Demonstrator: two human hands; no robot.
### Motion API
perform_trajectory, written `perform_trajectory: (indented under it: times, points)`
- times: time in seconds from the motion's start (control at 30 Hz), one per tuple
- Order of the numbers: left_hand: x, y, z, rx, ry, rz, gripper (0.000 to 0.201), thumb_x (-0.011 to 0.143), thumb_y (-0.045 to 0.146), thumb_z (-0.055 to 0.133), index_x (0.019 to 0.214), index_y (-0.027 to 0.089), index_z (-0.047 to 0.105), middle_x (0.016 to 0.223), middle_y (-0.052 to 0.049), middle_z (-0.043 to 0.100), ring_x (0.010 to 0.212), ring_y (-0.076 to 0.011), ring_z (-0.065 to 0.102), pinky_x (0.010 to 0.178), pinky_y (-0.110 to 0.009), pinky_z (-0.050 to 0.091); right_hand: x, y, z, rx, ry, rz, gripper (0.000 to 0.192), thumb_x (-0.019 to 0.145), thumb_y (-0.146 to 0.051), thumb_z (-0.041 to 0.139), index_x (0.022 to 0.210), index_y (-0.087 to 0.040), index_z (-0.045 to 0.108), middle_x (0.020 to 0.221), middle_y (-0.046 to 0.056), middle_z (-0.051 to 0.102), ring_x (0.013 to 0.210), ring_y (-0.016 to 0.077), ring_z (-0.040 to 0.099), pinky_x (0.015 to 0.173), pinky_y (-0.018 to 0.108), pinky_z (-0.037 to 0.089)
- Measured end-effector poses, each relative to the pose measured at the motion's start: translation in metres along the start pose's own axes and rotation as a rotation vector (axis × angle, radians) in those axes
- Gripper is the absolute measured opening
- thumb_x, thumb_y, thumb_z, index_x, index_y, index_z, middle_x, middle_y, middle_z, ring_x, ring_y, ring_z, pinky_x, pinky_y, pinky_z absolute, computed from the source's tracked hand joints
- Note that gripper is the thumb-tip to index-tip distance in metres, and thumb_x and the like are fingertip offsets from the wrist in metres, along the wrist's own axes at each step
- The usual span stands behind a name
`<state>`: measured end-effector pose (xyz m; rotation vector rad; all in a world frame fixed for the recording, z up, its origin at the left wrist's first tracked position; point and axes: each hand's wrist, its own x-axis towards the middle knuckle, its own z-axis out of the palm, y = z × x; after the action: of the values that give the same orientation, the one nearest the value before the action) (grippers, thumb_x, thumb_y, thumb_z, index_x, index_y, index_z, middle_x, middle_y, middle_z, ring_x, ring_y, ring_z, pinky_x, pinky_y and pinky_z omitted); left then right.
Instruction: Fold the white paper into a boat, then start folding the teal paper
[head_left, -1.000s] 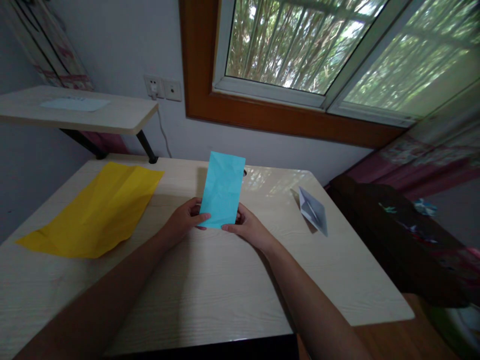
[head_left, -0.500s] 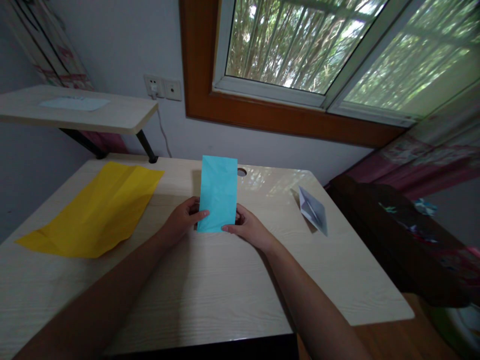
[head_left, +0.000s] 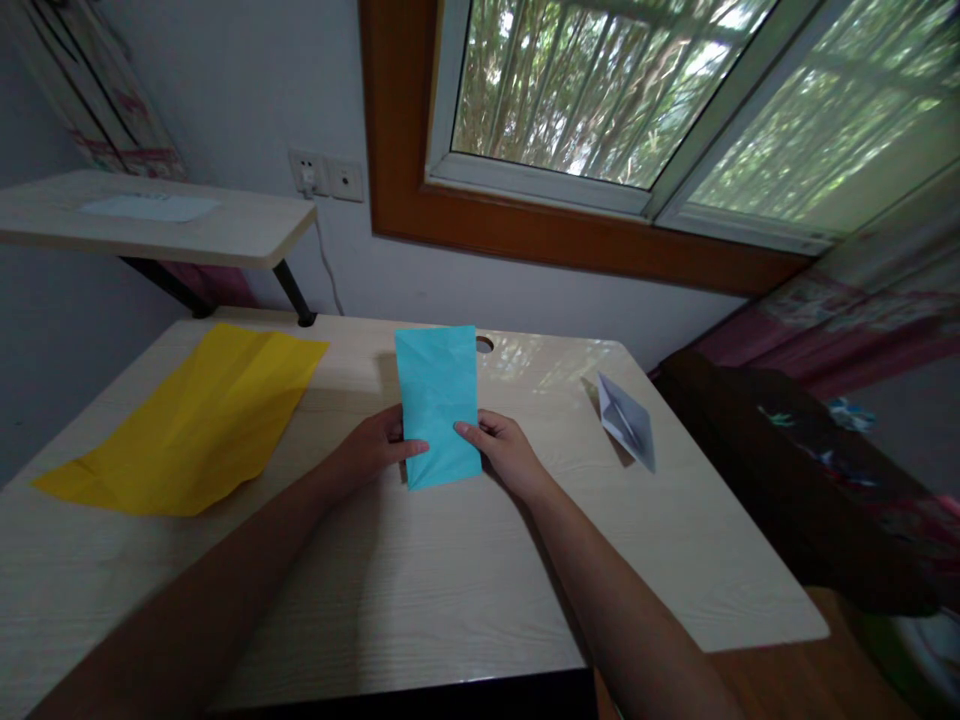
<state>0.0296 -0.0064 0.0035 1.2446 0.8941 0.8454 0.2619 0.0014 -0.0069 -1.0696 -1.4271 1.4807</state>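
Pale worktop: left hand and right hand pinch blue paper, now lower and turned, apparently being adjusted.

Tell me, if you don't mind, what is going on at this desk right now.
A person is holding a light-blue paper with both hands: the left hand grips its left edge and the right hand its right edge, both thumbs on the near face. Whether its lower edge touches the desk is hard to tell. A large yellow sheet lies to the left, and a folded pale paper sits to the right.
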Motion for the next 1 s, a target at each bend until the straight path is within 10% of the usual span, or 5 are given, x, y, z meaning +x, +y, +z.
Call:
perform_trajectory:
  times: [0.3, 0.67, 1.0]
  points:
    - [0.0003, -0.0024, -0.0083, 0.147, 0.227, -0.023, 0.042, 0.080, 0.055, 0.071, 0.098, 0.017, 0.072, 0.094, -0.008, 0.078, 0.091, -0.0295, 0.072, 0.079, -0.039, 0.056, -0.0044, 0.0008, -0.0010, -0.021, -0.139, 0.068, 0.040, 0.080, -0.055, 0.076, 0.096, -0.019, 0.076, 0.090, 0.005, 0.075, 0.077, 0.0202, 0.067, 0.076, 0.034, 0.054]
    - [-0.0049, -0.0007, -0.0066, 0.316, -0.046, -0.082, 0.037, 0.080, 0.051, 0.071, 0.098, 0.020, 0.078, 0.098, -0.006, 0.080, 0.094, -0.0312, 0.074, 0.085, -0.039, 0.055, -0.0031, 0.0010, 0.0004, -0.044, -0.038, -0.010, 0.037, 0.082, -0.054, 0.074, 0.093, -0.018, 0.076, 0.090, 0.004, 0.075, 0.077, 0.0198, 0.065, 0.073, 0.032, 0.052]
    - [-0.0018, 0.0004, -0.0080, 0.140, 0.194, -0.058, 0.049, 0.080, 0.060, 0.069, 0.100, 0.016, 0.076, 0.101, -0.010, 0.079, 0.091, -0.0309, 0.073, 0.081, -0.039, 0.057, -0.0058, -0.0022, 0.0011, -0.136, -0.195, 0.042, 0.041, 0.083, -0.056, 0.072, 0.095, -0.018, 0.078, 0.095, 0.006, 0.077, 0.082, 0.0222, 0.069, 0.079, 0.037, 0.055]
